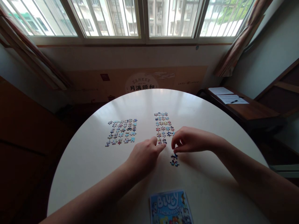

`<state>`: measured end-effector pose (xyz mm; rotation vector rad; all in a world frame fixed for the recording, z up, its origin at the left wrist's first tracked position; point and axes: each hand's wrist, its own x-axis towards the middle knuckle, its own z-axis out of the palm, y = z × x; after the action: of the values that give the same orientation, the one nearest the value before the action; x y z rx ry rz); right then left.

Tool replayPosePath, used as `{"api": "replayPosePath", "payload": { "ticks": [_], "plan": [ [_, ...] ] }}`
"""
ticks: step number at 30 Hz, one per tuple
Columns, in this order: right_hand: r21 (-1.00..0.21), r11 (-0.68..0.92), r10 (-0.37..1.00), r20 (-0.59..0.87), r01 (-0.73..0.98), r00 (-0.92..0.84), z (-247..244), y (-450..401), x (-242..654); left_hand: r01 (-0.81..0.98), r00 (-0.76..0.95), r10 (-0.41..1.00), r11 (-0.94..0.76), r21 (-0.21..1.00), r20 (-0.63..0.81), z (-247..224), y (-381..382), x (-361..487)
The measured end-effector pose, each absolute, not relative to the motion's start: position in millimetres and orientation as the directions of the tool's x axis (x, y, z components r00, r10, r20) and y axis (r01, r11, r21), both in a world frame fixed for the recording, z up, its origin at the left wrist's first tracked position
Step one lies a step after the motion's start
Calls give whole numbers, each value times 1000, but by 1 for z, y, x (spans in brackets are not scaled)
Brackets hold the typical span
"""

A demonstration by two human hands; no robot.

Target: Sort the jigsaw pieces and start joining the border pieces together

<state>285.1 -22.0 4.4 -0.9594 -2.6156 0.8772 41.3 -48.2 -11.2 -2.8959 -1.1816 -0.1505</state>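
- Left forearm (100, 191): angled inward from lower left.
- Left hand (146, 152): index finger (162, 147) extended.
- Right forearm (243, 165): angled inward from lower right.
- Right hand (184, 140): fingers curved downward.

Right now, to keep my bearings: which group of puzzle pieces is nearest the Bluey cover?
The small cluster by the right hand; the left block and middle block lie farther.

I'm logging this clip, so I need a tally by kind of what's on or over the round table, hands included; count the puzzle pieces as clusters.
Puzzle-piece clusters: 3 (left cluster, right cluster, near cluster); single pieces are too small to count surely
Bluey packet: 1
Hands: 2 (left hand, right hand)
Total: 6
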Motion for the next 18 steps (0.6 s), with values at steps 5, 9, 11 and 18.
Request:
{"api": "replayPosePath", "payload": {
  "ticks": [5,9,11,18],
  "plan": [
    [-596,631,585,-54,496,-809,7,-28,279,603,782,602,-796,48,162,-10,-49,40],
    [-583,638,558,-100,503,-824,7,-27,282,521,842,520,-853,34,146,-8,-51,40],
    [-558,638,589,-92,531,-803,6,-25,284,487,863,487,-873,33,134,-8,-51,40],
    [-524,655,649,22,544,-760,3,-15,292,429,896,432,-902,50,104,-8,-49,39]
  ]
}}
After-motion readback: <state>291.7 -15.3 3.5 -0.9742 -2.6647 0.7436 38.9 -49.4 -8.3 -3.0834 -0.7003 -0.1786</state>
